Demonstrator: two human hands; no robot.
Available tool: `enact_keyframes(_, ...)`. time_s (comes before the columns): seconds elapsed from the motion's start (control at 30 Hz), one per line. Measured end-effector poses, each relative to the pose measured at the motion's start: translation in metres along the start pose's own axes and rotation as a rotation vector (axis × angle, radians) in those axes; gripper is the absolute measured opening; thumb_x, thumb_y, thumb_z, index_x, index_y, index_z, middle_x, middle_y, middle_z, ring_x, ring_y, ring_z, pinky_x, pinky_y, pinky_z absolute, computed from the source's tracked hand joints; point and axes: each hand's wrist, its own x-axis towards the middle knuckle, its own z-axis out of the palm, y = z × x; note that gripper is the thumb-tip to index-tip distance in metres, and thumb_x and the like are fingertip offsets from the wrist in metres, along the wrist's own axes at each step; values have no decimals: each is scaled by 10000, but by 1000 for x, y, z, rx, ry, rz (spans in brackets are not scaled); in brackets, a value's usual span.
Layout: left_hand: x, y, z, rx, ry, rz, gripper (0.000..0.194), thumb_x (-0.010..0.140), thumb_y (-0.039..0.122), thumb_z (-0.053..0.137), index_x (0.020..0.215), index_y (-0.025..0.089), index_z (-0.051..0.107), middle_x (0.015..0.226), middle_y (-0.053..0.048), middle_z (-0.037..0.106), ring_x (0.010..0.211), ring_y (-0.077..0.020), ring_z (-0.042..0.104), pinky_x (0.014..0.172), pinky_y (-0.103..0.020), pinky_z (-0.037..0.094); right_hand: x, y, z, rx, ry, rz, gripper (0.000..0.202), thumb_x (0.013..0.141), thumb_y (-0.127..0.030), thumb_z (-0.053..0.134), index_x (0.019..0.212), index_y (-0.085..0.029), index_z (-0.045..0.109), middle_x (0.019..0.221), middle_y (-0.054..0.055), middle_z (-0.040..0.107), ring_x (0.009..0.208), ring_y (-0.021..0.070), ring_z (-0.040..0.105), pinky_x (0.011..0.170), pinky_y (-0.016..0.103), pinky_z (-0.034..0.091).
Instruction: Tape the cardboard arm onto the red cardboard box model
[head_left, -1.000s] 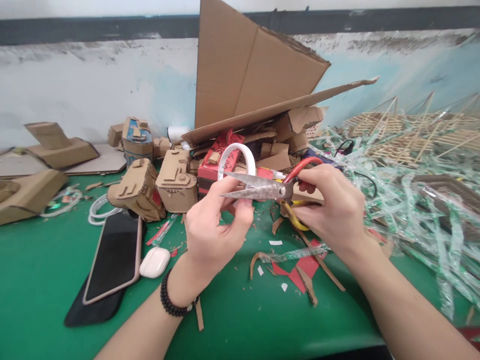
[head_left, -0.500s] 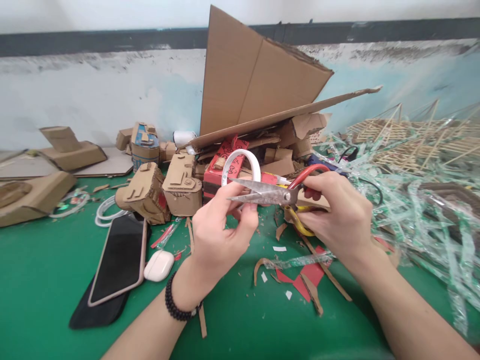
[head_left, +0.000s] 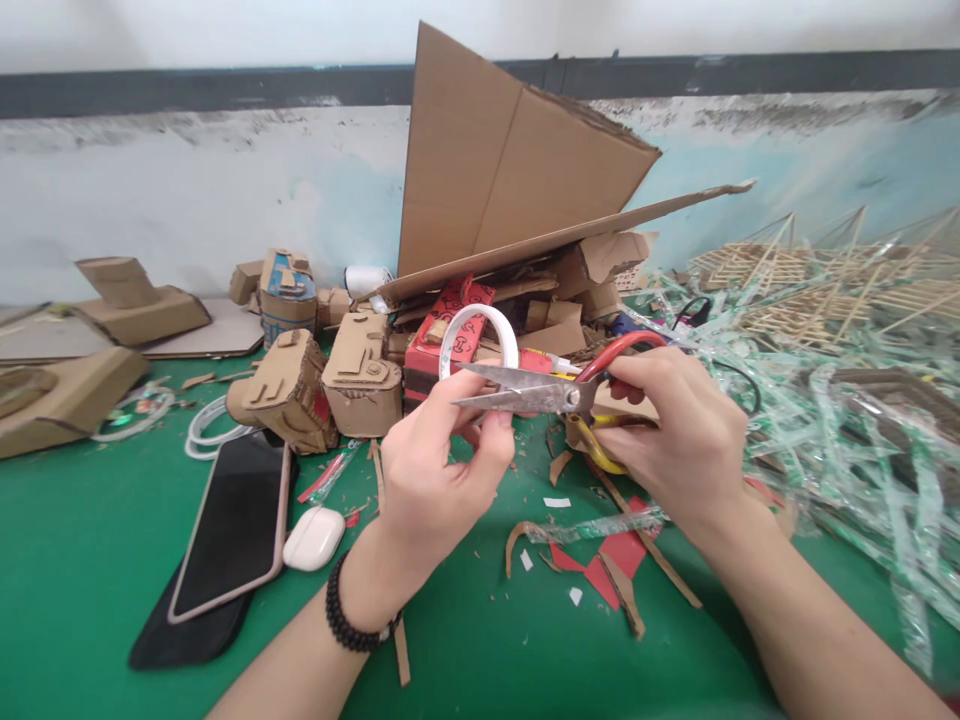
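My main worry is the left hand [head_left: 439,470]: its fingers [head_left: 491,430] sit right under the blades of the scissors [head_left: 540,392], pinched together on something small that I cannot make out. The blades stand only slightly apart, with the tips pointing left over that hand, so a careless squeeze could nip skin instead of the scrap. Whatever is pinched is tiny enough that it could also slip and fall among the cardboard offcuts [head_left: 600,560] on the green table [head_left: 90,560], where it would be hard to find.

The right hand [head_left: 679,435] has its fingers curled through the red and yellow handles, closed firmly around them, holding the scissors up in the air above the table, roughly level, between the two hands. A white ring [head_left: 478,335] stands just behind the blades. A phone [head_left: 229,525] and a white earbud case [head_left: 313,538] lie to the left, near the left forearm, and a dropped tool could land on them.
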Motion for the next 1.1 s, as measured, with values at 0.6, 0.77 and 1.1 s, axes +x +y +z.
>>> enact_keyframes(0.6,-3,4,-4,141,-20,-100,233,984,159,694,1212,172,742,866,9,848,449,-55,639,457,-138,525,2,1,1,-66,17,-53,156,941,-98,695,1024,-217,640,802,7,662,703,188,589,659,336,470)
enact_keyframes(0.77,-4,4,-4,157,-11,-92,231,991,184,704,1217,178,750,863,15,848,452,-55,645,459,-133,527,2,1,1,-71,18,-44,125,958,-119,691,1015,-219,639,802,9,661,706,190,593,663,340,468)
enact_keyframes(1.1,-3,3,-2,104,-12,-85,273,979,142,706,1248,168,743,942,7,867,474,-44,660,480,-113,545,2,0,2,-78,15,-41,79,982,-144,686,994,-210,643,779,8,659,693,185,586,660,342,459)
